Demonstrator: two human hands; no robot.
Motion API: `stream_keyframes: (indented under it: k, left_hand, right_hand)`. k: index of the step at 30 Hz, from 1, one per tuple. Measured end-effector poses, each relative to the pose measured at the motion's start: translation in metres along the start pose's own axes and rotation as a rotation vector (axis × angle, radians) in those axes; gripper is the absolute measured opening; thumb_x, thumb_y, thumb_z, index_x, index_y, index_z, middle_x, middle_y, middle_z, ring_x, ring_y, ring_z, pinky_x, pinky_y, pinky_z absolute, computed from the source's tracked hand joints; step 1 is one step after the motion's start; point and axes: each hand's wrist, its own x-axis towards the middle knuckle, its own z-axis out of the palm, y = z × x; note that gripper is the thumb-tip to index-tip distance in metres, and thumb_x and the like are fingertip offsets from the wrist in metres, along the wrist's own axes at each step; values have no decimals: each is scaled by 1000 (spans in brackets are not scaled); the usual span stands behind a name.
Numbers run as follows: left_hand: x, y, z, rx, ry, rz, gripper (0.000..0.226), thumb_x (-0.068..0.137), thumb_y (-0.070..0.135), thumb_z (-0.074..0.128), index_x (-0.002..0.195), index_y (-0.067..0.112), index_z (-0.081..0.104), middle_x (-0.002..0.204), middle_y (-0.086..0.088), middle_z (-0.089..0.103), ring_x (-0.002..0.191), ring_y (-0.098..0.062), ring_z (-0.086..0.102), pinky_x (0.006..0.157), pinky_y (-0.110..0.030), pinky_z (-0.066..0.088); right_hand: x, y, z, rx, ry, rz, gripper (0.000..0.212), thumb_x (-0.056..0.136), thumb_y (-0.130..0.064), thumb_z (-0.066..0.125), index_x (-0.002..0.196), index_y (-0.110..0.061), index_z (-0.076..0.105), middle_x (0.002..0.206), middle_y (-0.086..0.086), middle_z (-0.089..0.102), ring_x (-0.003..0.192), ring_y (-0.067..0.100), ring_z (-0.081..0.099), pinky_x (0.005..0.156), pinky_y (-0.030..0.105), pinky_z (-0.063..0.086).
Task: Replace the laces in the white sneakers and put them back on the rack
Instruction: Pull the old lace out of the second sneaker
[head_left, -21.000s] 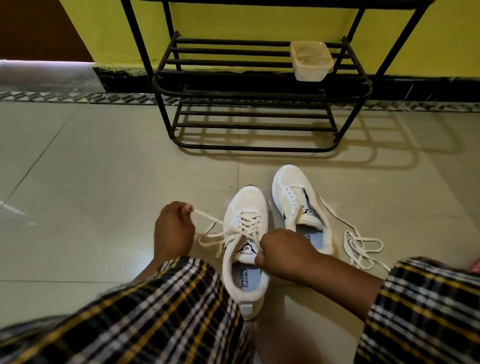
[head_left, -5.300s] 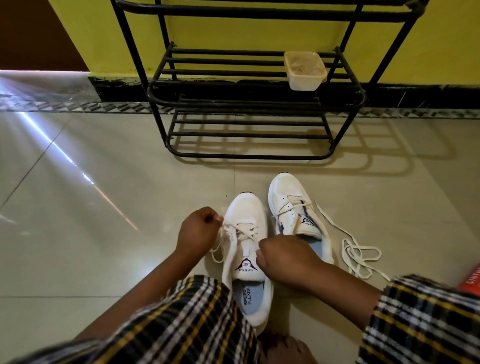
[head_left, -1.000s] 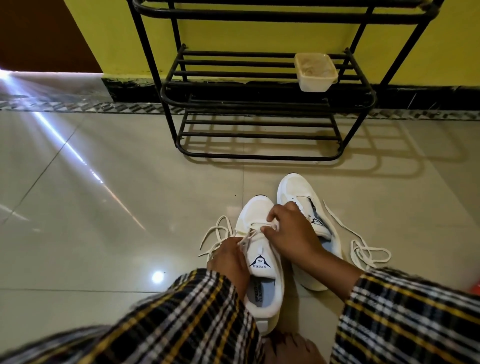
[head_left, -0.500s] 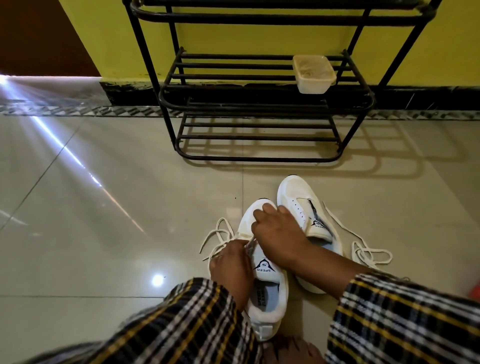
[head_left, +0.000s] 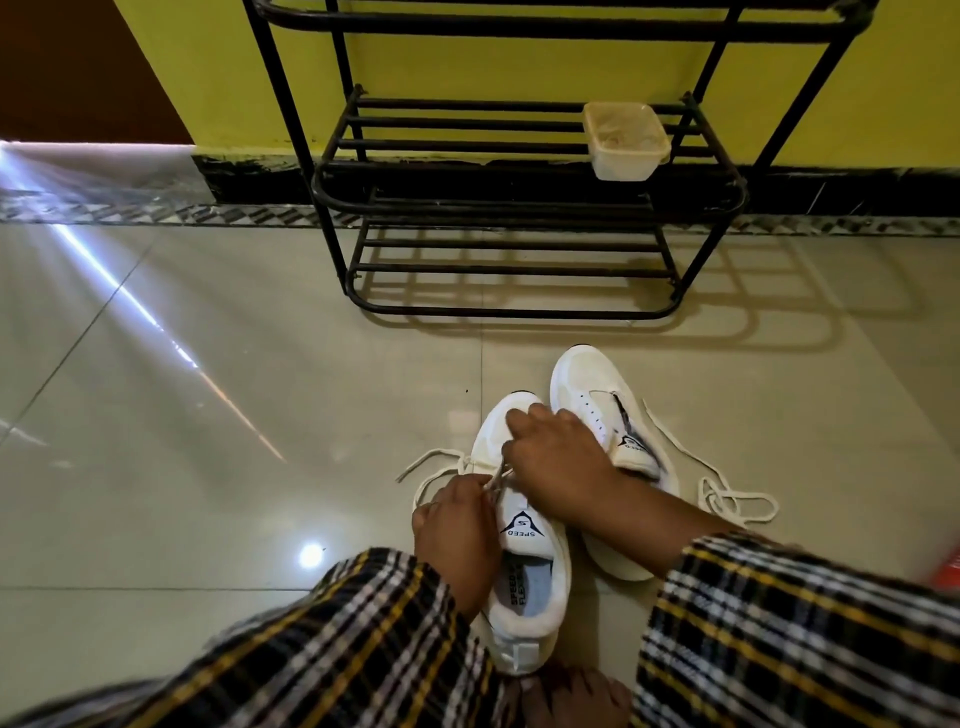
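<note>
Two white sneakers stand side by side on the tiled floor. My left hand (head_left: 457, 525) pinches the cream lace (head_left: 441, 460) at the left side of the near sneaker (head_left: 524, 540), beside its tongue. My right hand (head_left: 556, 457) lies across that sneaker's front with fingers curled over the eyelet area; what they hold is hidden. The far sneaker (head_left: 592, 389) has bare eyelets and no lace. A loose cream lace (head_left: 727, 493) lies on the floor to its right. The black metal rack (head_left: 519, 176) stands against the yellow wall just beyond.
A small cream plastic tub (head_left: 623, 140) sits on the rack's middle shelf at the right. My checked-cloth knees fill the bottom of the view, and a bare foot (head_left: 571, 696) shows below the near sneaker. A red object (head_left: 948, 569) sits at the right edge.
My right hand has slid forward over the near sneaker's toe end. My left hand stays at the lace beside the tongue. The lace loops lie out to the left.
</note>
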Motion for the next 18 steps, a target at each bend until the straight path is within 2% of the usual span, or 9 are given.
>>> stream_keyframes:
  k: [3,6,8,10,12,14,16,18]
  left_hand:
    - [2,-3,2,37,-2,32,18,95,26,40,109,22,50,109,5,56,107,-17,51,89,-31,33]
    - [2,-5,2,42,-16,39,30,97,30,29,116,23,51,112,4,57,109,-17,51,92,-31,33]
    - [2,-5,0,54,-21,42,44,92,34,17,116,23,52,113,4,58,109,-17,51,92,-31,33]
    - [2,-6,0,83,-23,55,43,91,33,17,114,22,51,112,4,58,109,-18,52,92,-31,32]
    - [3,-8,0,87,-22,62,31,98,30,26,115,22,50,113,4,58,109,-18,52,93,-31,32]
    - [2,-10,-1,75,-9,64,27,99,28,30,117,22,50,113,3,59,108,-18,52,95,-32,33]
    - [2,-12,0,65,10,65,26,98,27,33,115,22,51,110,2,60,107,-19,53,95,-33,34]
    - [3,-12,2,49,25,54,23,97,26,34,110,21,52,105,1,61,103,-21,54,94,-35,36]
  right_hand:
    - [0,-7,3,9,-39,3,18,87,-20,58,103,-13,63,112,6,53,109,28,46,81,36,35]
    - [1,-9,-2,-7,-74,-54,23,88,-6,48,107,-9,60,114,8,55,113,29,44,83,37,34]
    - [0,-11,-5,26,-32,-85,23,82,-1,50,100,-8,63,105,8,61,108,31,49,77,35,34]
    - [0,-8,-8,77,33,-41,21,76,-1,54,92,-9,65,95,8,64,100,31,55,70,33,34]
    - [1,9,-18,70,39,86,23,79,-6,52,98,-10,64,98,8,64,100,30,55,71,31,36]
    - [1,38,-30,71,79,306,22,81,-9,51,100,-10,64,100,10,63,98,31,58,69,29,37]
    - [-2,73,-39,60,171,543,20,80,-10,53,96,-10,65,94,13,65,90,33,61,65,29,37]
    - [-5,95,-44,63,219,700,20,81,-8,53,94,-9,67,90,15,66,84,34,62,64,30,40]
